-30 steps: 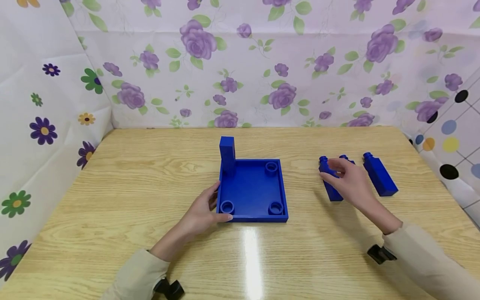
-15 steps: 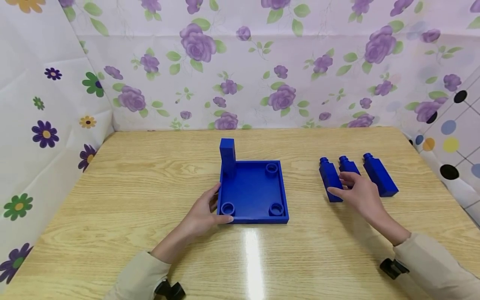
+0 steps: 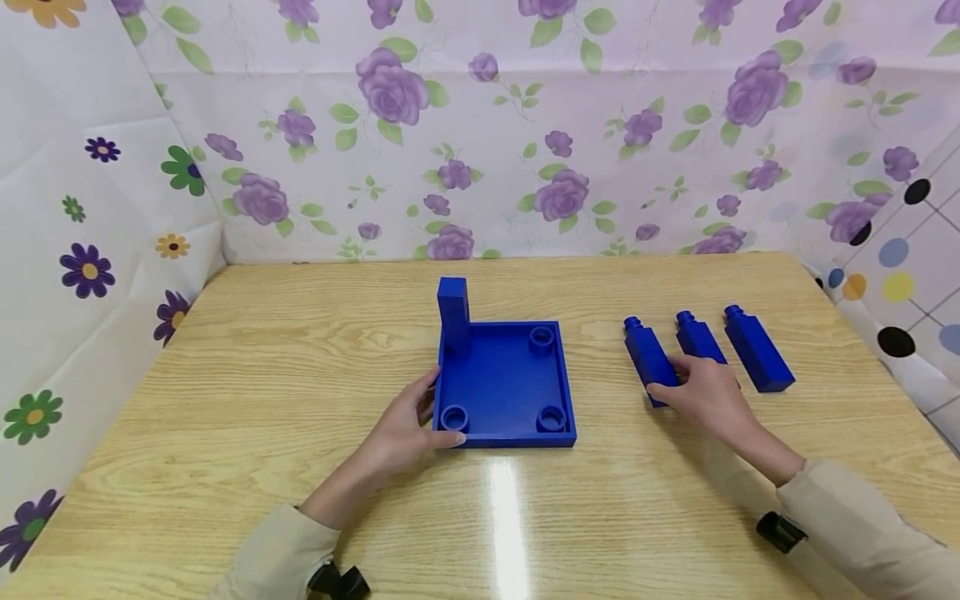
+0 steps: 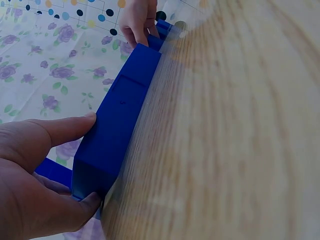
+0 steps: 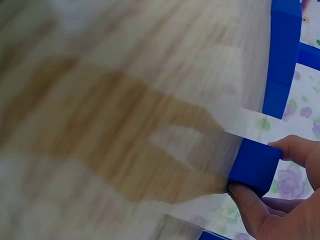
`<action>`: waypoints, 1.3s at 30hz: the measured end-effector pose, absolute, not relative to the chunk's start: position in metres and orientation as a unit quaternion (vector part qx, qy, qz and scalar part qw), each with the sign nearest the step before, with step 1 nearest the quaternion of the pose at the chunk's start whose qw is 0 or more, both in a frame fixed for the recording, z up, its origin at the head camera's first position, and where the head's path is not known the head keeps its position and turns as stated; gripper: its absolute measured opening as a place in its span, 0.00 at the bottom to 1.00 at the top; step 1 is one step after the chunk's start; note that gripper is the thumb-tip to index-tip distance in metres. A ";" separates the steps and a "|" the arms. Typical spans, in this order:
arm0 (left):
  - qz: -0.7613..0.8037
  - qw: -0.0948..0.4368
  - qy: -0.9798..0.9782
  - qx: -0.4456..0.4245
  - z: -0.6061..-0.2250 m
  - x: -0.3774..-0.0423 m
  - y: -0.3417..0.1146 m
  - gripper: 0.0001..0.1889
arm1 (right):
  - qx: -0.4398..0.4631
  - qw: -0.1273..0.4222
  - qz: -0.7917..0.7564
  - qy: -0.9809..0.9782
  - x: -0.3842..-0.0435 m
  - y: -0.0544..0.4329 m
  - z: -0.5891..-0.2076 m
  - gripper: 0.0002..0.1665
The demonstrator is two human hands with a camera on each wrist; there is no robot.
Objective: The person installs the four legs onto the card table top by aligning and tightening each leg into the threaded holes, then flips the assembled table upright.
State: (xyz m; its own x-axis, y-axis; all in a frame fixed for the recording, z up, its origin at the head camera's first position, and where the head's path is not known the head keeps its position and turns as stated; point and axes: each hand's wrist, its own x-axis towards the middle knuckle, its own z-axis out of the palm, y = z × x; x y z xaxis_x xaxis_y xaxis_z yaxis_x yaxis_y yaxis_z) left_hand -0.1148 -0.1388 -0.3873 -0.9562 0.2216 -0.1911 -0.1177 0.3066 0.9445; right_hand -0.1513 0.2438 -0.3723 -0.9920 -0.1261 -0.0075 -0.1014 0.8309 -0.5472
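Note:
My left hand (image 3: 401,425) grips the near left corner of a blue square toy tabletop (image 3: 502,379), thumb on the front rim, fingers along the left side. It lies underside up, with round sockets at three corners. One blue leg (image 3: 453,312) stands upright at its far left corner. To the right, my right hand (image 3: 708,396) pinches another blue leg (image 3: 647,354) near its square end; its threaded neck points away from me. In the right wrist view thumb and fingers press opposite sides of that leg (image 5: 255,166).
Two more blue legs, a middle one (image 3: 697,337) partly hidden by my right hand and a far right one (image 3: 757,348), lie on the wooden table (image 3: 300,333). A floral-covered wall (image 3: 510,150) rises behind the table.
My right hand has come down onto the leftmost loose leg and taken hold of it. That leg has shifted slightly left and turned. The left hand stays on the tabletop corner.

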 end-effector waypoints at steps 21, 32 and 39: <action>0.599 0.141 0.787 0.041 -0.391 -0.115 -0.138 0.52 | -0.080 0.022 -0.316 0.945 -0.157 0.246 -0.366 0.32; 0.604 0.138 0.784 0.039 -0.391 -0.115 -0.140 0.52 | -0.041 -0.005 -0.434 0.900 -0.168 0.247 -0.334 0.38; 0.607 0.139 0.782 0.037 -0.390 -0.115 -0.141 0.52 | 0.012 -0.020 -0.555 0.832 -0.173 0.239 -0.336 0.36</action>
